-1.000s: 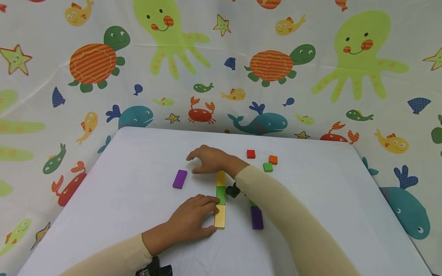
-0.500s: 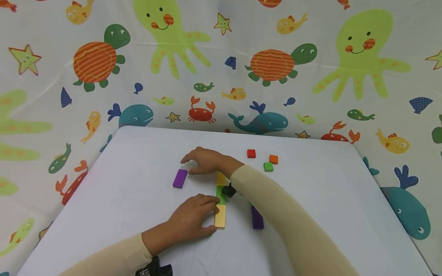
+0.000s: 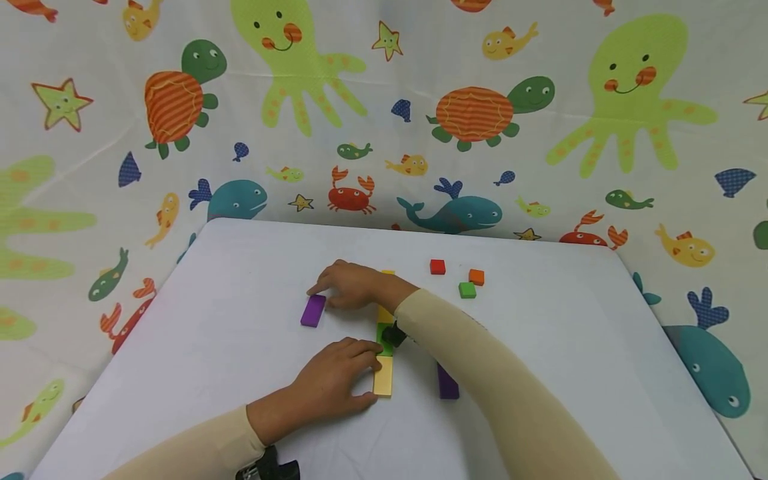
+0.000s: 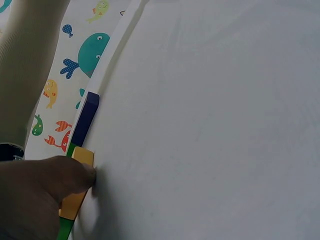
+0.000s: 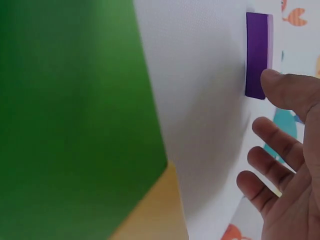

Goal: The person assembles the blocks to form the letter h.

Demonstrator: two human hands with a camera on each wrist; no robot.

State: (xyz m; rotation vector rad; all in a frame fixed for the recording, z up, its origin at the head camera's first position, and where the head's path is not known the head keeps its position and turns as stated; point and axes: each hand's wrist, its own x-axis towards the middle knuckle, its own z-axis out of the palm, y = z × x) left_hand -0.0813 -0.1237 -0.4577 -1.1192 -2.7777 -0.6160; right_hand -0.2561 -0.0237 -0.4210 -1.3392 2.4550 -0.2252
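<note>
My right hand [image 3: 354, 285] reaches over the left part of the table, fingers loosely spread. Its index fingertip is right at the far end of a purple block [image 3: 313, 311], its thumb by the right edge. In the right wrist view the thumb tip overlaps the same purple block [image 5: 257, 55], the other fingers apart from it. My left hand [image 3: 336, 375] holds a light yellow block [image 3: 384, 379] at the near end of a row, thumb at its near end. Beyond it in line lie a green block [image 3: 381, 329] and another yellow block [image 3: 385, 315], partly hidden by the right hand.
A dark purple block [image 3: 448, 385] lies right of the row, partly behind the right sleeve [image 3: 474, 347]. Small red [image 3: 437, 267], orange [image 3: 477, 277] and green cubes [image 3: 467, 290] sit at the back right. A patterned curtain [image 3: 360, 93] hangs behind the white table [image 3: 570, 320].
My right hand has moved left and slightly toward me, bringing its index finger and thumb to the purple block. The left hand has stayed at the row.
</note>
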